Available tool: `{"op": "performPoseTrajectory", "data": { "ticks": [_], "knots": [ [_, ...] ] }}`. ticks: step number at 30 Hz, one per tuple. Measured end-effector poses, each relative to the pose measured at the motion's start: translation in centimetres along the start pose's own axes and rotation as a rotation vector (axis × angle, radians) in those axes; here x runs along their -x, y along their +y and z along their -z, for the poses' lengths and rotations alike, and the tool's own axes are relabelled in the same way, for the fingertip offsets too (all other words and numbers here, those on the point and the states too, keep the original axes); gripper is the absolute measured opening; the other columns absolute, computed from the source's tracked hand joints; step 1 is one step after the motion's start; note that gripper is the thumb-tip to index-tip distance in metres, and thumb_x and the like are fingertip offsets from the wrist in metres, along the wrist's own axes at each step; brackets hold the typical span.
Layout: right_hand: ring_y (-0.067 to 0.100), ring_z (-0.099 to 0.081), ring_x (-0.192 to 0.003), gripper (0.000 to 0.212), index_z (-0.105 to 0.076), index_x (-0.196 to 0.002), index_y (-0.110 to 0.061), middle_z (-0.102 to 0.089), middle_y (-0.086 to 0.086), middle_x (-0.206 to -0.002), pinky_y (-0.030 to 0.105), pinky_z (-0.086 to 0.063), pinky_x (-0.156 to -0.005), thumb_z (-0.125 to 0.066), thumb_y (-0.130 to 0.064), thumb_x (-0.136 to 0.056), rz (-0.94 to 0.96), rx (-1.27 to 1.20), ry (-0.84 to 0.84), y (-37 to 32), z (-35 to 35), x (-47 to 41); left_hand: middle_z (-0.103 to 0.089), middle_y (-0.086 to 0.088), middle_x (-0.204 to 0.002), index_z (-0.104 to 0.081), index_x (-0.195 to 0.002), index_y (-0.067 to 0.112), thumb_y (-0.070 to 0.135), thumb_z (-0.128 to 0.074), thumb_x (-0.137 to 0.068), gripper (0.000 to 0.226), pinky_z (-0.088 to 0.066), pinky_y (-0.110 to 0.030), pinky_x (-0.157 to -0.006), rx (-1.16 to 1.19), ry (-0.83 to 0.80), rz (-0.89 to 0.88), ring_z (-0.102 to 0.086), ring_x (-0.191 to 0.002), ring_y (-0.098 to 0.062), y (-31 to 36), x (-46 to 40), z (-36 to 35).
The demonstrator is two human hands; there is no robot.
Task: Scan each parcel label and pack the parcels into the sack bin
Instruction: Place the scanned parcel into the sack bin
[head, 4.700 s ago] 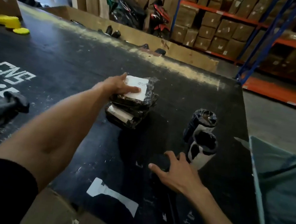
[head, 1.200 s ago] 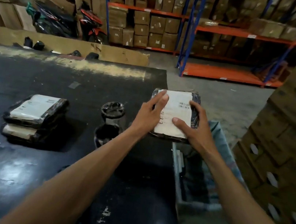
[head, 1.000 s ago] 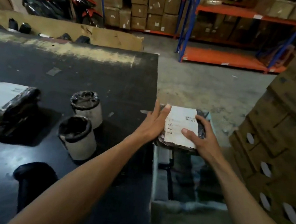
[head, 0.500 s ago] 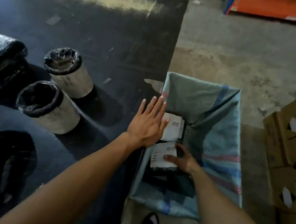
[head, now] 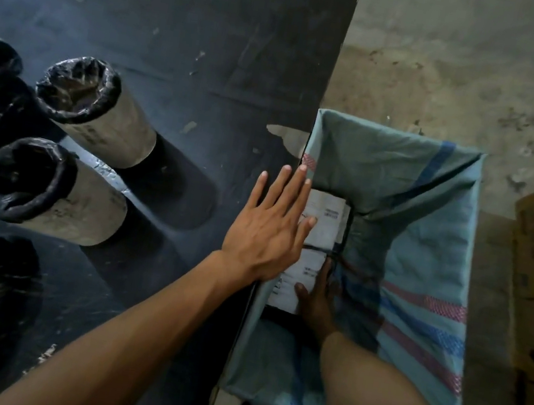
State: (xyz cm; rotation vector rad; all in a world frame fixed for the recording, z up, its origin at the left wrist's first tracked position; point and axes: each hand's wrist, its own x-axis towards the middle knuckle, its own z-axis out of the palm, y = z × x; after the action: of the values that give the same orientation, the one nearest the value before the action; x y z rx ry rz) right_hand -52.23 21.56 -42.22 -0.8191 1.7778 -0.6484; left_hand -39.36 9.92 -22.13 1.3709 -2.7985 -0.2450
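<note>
**Parcel down in the sack, right hand on it**

Your right hand (head: 317,300) reaches deep in the teal woven sack bin (head: 428,226), fingers resting on the black-wrapped parcel with the white label (head: 295,279); whether they pinch it, you cannot tell; its long axis runs away from you, end to end with another labelled parcel (head: 325,221) beyond; your left hand (head: 272,227) hovers spread flat above the black tabletop (head: 194,52) edge, nearer the two upright black-capped cylindrical parcels (head: 85,154).

The right hand (head: 317,300) is reaching down into the blue sack bin (head: 431,206) at the right of the frame, touching a parcel (head: 295,283) there. The left hand (head: 272,227) is lying flat, fingers spread, over the black table's (head: 186,34) edge.
</note>
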Motion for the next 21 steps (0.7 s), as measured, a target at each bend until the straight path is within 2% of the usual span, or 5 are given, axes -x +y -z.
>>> {"op": "performPoseTrajectory", "data": {
  "ticks": [2, 8, 14, 19, 21],
  "knots": [
    [0.036, 0.009, -0.163, 0.092, 0.016, -0.166, -0.023, 0.016, 0.012, -0.176, 0.046, -0.004, -0.131, -0.056, -0.028, -0.110, -0.041, 0.096, -0.025, 0.4, 0.3, -0.6, 0.008, -0.006, -0.169, -0.006, -0.162, 0.010, 0.046, -0.011, -0.108, 0.064, 0.004, -0.048, -0.126, -0.002, 0.007, 0.001, 0.013, -0.156, -0.023, 0.0, -0.1, -0.1],
    [0.038, -0.017, -0.161, 0.093, 0.025, -0.164, -0.024, -0.001, 0.016, -0.177, 0.048, -0.018, -0.129, -0.048, -0.044, -0.110, -0.140, 0.398, -0.107, -0.4, 1.4, -1.3, 0.009, -0.006, -0.169, -0.005, -0.161, 0.011, 0.047, -0.005, -0.106, 0.066, 0.007, -0.047, -0.126, -0.014, -0.025, 0.005, 0.015, -0.155, -0.022, -0.2, -0.1, -0.1],
    [0.048, 0.013, -0.160, 0.090, 0.017, -0.167, -0.026, 0.018, 0.021, -0.174, 0.065, -0.003, -0.128, -0.038, -0.063, -0.107, -0.349, 0.717, -0.186, -5.0, 3.1, -1.5, 0.011, -0.004, -0.169, -0.003, -0.162, 0.014, 0.049, -0.002, -0.104, 0.068, 0.011, -0.045, -0.125, -0.006, -0.042, -0.007, 0.017, -0.155, -0.020, -0.4, -0.2, -0.2],
    [0.043, 0.010, -0.162, 0.086, 0.011, -0.169, -0.021, 0.013, 0.019, -0.176, 0.058, -0.004, -0.131, -0.035, -0.061, -0.108, -0.314, 0.728, -0.127, -7.7, 5.4, -1.1, 0.012, -0.003, -0.169, 0.000, -0.162, 0.014, 0.055, 0.002, -0.102, 0.073, 0.014, -0.043, -0.124, 0.027, -0.029, -0.008, 0.018, -0.154, -0.018, -0.5, -0.2, -0.6],
    [0.041, 0.002, -0.163, 0.083, 0.001, -0.170, -0.022, 0.005, 0.017, -0.177, 0.055, -0.009, -0.131, -0.038, -0.060, -0.108, -0.275, 0.692, -0.073, -8.6, 5.9, -0.6, 0.012, -0.004, -0.169, 0.002, -0.161, 0.013, 0.056, -0.002, -0.103, 0.072, 0.015, -0.043, -0.124, 0.040, -0.012, -0.011, 0.017, -0.154, -0.018, -0.6, -0.2, -0.7]
  ]
}}
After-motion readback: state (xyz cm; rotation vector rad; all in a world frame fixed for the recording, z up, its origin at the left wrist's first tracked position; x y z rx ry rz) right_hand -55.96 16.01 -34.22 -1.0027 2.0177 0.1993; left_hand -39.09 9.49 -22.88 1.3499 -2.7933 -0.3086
